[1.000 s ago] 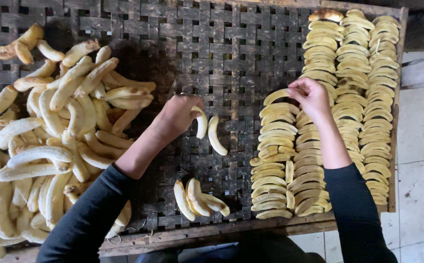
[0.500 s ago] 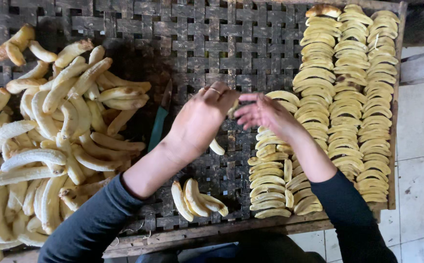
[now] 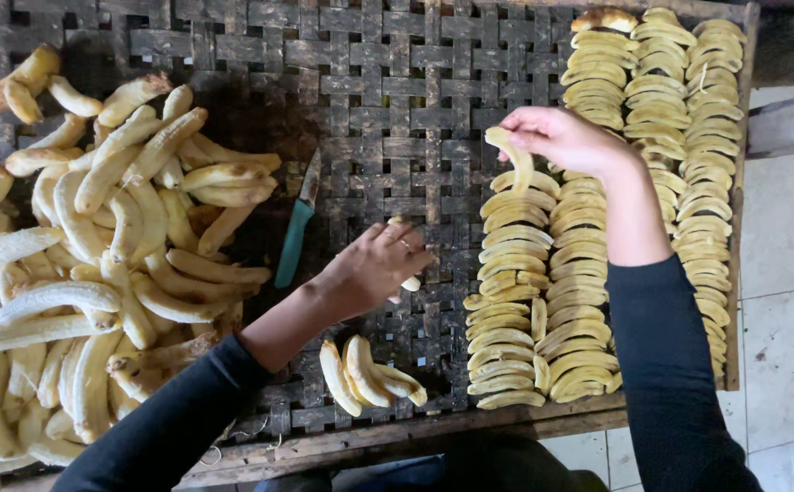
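My right hand holds a peeled banana half over the top of the leftmost row of laid-out banana halves. My left hand rests lower on the woven rack, its fingers curled over another banana half that is mostly hidden. A few more halves lie just below that hand, near the rack's front edge.
A big heap of whole peeled bananas fills the left of the rack. A knife with a teal handle lies beside the heap. Further rows of halves line the right side, up to the wooden frame and tiled floor.
My hands met at the middle, then parted. My right hand carried a banana half up to the row on the right; my left hand dropped back down onto another half.
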